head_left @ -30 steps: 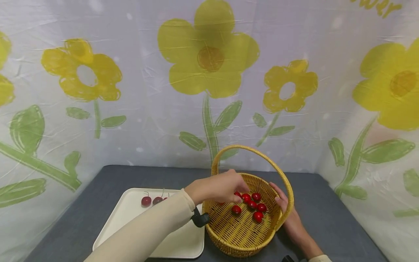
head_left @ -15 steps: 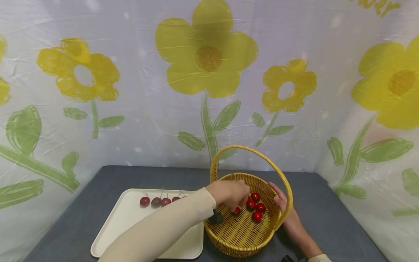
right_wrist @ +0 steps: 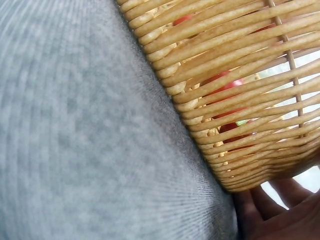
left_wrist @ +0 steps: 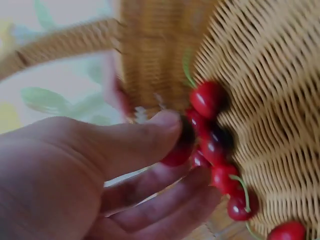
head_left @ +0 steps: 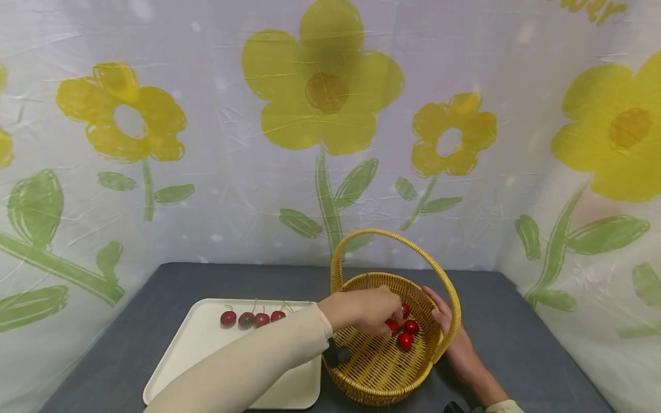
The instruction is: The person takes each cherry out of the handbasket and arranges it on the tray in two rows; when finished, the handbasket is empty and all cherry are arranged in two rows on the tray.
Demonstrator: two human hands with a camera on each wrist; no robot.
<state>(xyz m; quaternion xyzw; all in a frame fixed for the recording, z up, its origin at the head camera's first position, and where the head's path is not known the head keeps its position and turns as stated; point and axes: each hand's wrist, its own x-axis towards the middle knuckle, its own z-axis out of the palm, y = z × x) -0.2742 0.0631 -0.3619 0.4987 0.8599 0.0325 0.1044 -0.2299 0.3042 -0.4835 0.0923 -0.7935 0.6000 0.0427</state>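
Note:
My left hand (head_left: 369, 310) reaches into a yellow wicker basket (head_left: 379, 376). In the left wrist view its thumb and fingers pinch a dark red cherry (left_wrist: 179, 150). Close to those fingertips lie several more red cherries (left_wrist: 209, 99) on the woven bottom, some with green stems. The head view shows a few of these cherries (head_left: 405, 342) right of the hand; others are hidden behind it. My right hand (head_left: 459, 347) grips the basket's right side below the handle. In the right wrist view its fingers (right_wrist: 280, 207) touch the outer wicker wall.
A cream tray (head_left: 178, 364) lies left of the basket, with a row of several stemmed cherries (head_left: 247, 320) near its far edge. My left sleeve crosses over the tray. The tall basket handle (head_left: 397, 235) arches above. A flower-printed curtain (head_left: 232, 172) stands behind the dark table (head_left: 516, 338).
My left hand has lowered into the basket and shifted right among the cherries, where it pinches one. The right hand stays on the basket's side.

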